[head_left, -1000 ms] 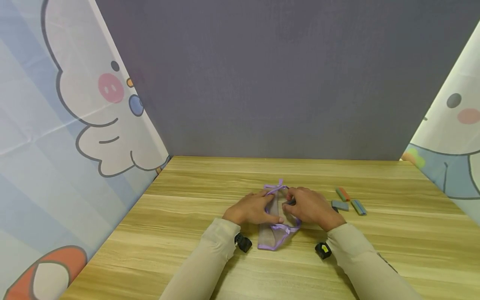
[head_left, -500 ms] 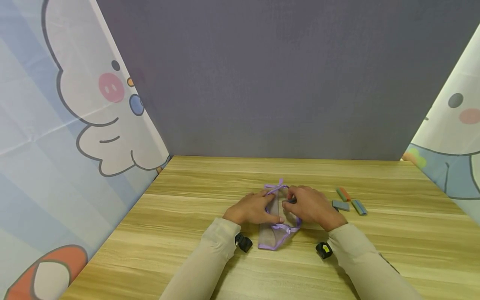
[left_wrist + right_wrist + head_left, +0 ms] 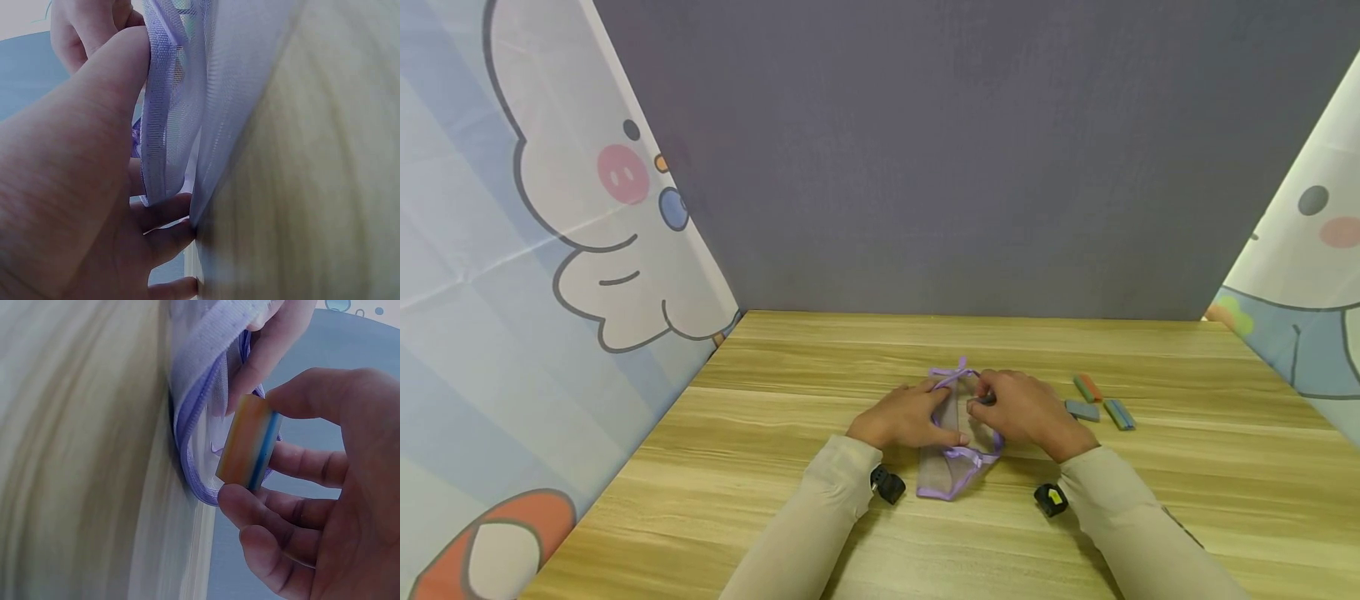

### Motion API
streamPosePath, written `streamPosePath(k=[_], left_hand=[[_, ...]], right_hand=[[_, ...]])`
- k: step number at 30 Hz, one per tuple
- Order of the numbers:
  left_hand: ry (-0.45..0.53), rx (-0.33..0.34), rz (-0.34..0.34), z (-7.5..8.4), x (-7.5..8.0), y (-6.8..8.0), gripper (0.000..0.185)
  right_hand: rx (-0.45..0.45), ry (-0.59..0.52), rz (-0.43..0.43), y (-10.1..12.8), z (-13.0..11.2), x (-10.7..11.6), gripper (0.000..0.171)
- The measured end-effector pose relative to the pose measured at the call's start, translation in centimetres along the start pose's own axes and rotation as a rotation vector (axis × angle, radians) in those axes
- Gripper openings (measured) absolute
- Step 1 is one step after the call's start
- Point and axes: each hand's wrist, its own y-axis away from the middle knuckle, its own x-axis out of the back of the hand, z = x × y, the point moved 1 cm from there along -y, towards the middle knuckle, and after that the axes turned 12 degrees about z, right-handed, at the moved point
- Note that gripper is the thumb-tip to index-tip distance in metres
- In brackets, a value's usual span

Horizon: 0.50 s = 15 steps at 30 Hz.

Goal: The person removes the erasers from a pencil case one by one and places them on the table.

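A small purple mesh drawstring pouch (image 3: 951, 446) lies on the wooden table (image 3: 775, 467). My left hand (image 3: 910, 414) pinches the pouch's purple-edged rim (image 3: 159, 119) and holds its mouth apart. My right hand (image 3: 1018, 410) pinches a small block (image 3: 249, 450) with orange, yellow and blue layers between thumb and fingers, right at the pouch mouth (image 3: 200, 437). In the head view the block shows only as a dark sliver (image 3: 981, 401) under my right fingers.
Three more small blocks lie to the right on the table: an orange-green one (image 3: 1086, 387), a grey one (image 3: 1082, 410) and a blue-green one (image 3: 1118, 413). Cartoon-print curtains hang at both sides, a grey wall stands behind.
Hardly anything has moved; my right hand has edged slightly left toward the pouch mouth with the block.
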Motion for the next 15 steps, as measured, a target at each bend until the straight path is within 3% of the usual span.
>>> streamPosePath(k=[15], left_hand=[[-0.012, 0.011, 0.001, 0.06, 0.12, 0.13, 0.097]], right_hand=[[0.011, 0.005, 0.005, 0.23, 0.03, 0.43, 0.025]])
